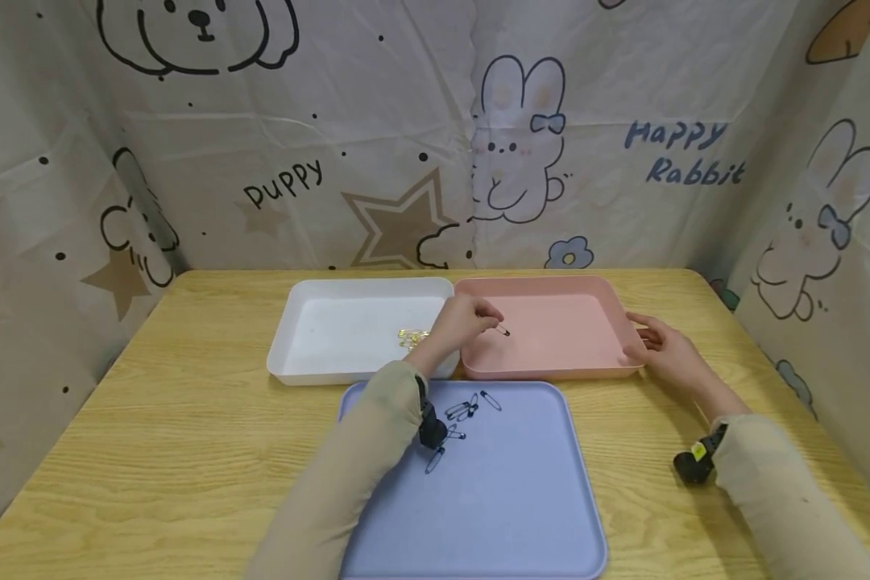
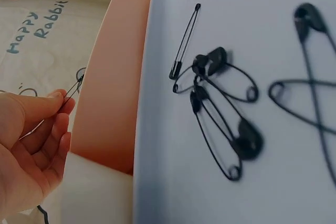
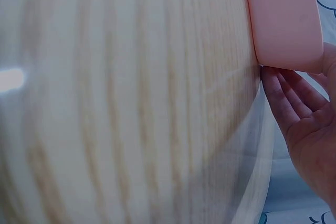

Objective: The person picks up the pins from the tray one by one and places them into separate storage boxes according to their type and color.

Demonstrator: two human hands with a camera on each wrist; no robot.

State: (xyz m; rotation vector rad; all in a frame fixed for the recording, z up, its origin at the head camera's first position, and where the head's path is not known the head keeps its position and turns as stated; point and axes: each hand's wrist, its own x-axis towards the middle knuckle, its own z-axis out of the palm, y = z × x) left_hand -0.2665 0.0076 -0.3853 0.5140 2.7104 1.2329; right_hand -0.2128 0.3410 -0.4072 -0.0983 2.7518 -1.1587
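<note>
My left hand (image 1: 466,322) pinches a black safety pin (image 1: 503,330) between thumb and fingertips, above the left part of the pink tray (image 1: 551,374). In the left wrist view the same safety pin (image 2: 73,90) sticks out past the fingertips. At the pink tray's right side, my right hand (image 1: 667,354) holds the edge, its fingers (image 3: 294,95) at the bottom of the wall and the thumb by the rim. Several black safety pins (image 1: 464,408) lie on the blue tray (image 1: 515,499) in front, partly hidden by the left wrist.
A white tray (image 1: 319,374) stands left of the pink one, with several gold-coloured safety pins (image 1: 409,337) in it, partly behind my left hand. All trays are on a wooden table (image 1: 188,419). A printed curtain (image 1: 406,121) hangs behind and at both sides.
</note>
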